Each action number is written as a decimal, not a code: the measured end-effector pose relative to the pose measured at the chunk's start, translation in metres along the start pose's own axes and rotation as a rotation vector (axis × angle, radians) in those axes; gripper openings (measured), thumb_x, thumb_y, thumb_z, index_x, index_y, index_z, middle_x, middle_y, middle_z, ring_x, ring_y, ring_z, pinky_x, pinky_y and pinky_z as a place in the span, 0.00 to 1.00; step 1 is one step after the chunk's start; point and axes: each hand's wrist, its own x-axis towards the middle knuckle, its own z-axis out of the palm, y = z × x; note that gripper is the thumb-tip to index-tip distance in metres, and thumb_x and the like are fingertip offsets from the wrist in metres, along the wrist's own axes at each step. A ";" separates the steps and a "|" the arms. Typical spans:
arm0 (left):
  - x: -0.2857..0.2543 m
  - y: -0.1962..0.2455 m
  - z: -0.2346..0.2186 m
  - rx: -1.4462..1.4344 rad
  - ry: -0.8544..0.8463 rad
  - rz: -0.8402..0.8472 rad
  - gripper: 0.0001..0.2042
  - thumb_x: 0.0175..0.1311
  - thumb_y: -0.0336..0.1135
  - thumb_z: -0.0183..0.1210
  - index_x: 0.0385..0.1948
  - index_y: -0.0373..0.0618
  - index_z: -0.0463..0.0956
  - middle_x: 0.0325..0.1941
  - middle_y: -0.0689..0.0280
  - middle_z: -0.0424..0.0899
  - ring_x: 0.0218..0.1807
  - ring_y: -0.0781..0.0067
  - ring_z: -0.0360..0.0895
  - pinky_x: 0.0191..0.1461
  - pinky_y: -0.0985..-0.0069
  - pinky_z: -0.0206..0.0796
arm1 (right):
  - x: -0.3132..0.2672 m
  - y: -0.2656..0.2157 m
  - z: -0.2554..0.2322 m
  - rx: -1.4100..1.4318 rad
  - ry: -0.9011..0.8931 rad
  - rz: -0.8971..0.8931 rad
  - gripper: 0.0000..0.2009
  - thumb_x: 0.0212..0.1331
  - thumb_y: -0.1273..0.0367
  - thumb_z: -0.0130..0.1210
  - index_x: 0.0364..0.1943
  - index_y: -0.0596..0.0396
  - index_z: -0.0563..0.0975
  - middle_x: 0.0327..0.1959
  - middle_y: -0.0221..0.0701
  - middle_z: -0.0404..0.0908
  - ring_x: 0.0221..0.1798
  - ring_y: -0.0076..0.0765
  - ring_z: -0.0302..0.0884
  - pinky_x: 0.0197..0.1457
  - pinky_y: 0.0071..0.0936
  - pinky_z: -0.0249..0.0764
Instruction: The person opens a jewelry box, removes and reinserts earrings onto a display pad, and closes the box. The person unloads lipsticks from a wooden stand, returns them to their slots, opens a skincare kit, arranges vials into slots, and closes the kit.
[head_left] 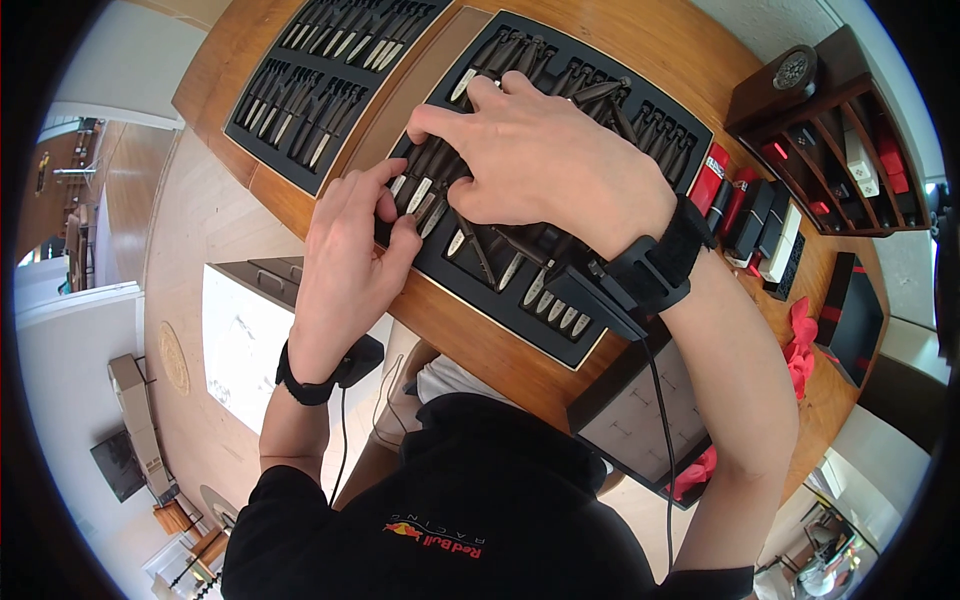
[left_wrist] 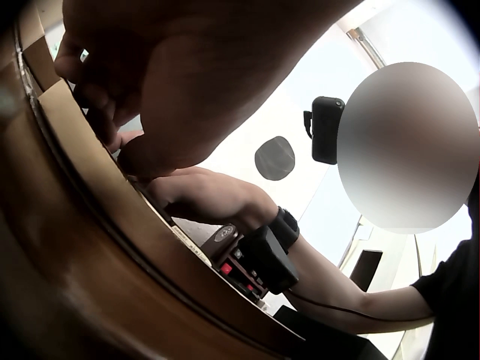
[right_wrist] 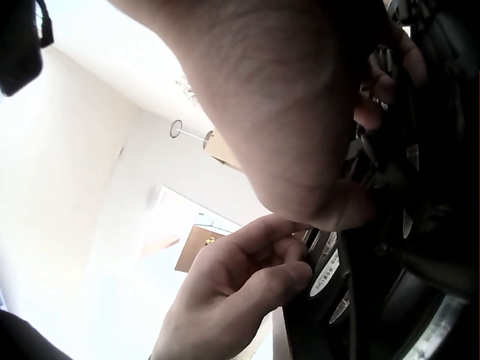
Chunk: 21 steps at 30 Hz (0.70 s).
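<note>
A dark tray (head_left: 585,352) holds rows of slender black pieces with silver, oval-tipped ends (head_left: 420,193). Lettering marks one silver end (right_wrist: 327,271) in the right wrist view. Over the tray's left part spreads my right hand (head_left: 540,155), its fingers reaching down among the pieces and its thumb apart from the index finger. My left hand (head_left: 345,240) is at the near left edge, thumb and index fingertips beside a few silver ends with a gap between them. Several pieces lie askew near the right hand. The right hand's fingertips are partly hidden.
Beyond a brown strip, a second dark tray (head_left: 300,178) holds similar pieces. At the right stand a dark wooden rack (head_left: 745,100), a red packet (head_left: 709,175), black cases (head_left: 748,225), an open black box (head_left: 850,320) and red cloth (head_left: 800,350). Another box (head_left: 640,410) sits by the table's near edge.
</note>
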 end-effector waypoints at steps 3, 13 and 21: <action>0.000 -0.004 -0.003 0.021 -0.047 0.017 0.22 0.66 0.23 0.61 0.63 0.38 0.77 0.37 0.64 0.75 0.42 0.67 0.75 0.49 0.69 0.72 | 0.000 0.001 0.004 -0.006 0.023 -0.005 0.25 0.58 0.66 0.59 0.63 0.42 0.77 0.60 0.46 0.80 0.66 0.60 0.77 0.65 0.52 0.82; 0.000 -0.005 -0.002 -0.134 0.014 -0.088 0.16 0.66 0.27 0.64 0.55 0.37 0.81 0.35 0.65 0.73 0.37 0.72 0.73 0.42 0.70 0.67 | -0.005 0.012 0.012 0.015 0.113 -0.100 0.24 0.58 0.66 0.60 0.62 0.39 0.77 0.49 0.42 0.79 0.54 0.56 0.77 0.60 0.51 0.80; -0.005 -0.007 0.008 0.207 0.138 0.118 0.14 0.68 0.29 0.65 0.53 0.36 0.83 0.35 0.62 0.72 0.36 0.66 0.74 0.41 0.69 0.69 | -0.006 0.014 0.016 -0.028 0.146 -0.135 0.26 0.59 0.66 0.60 0.65 0.36 0.77 0.51 0.45 0.80 0.55 0.57 0.78 0.61 0.51 0.81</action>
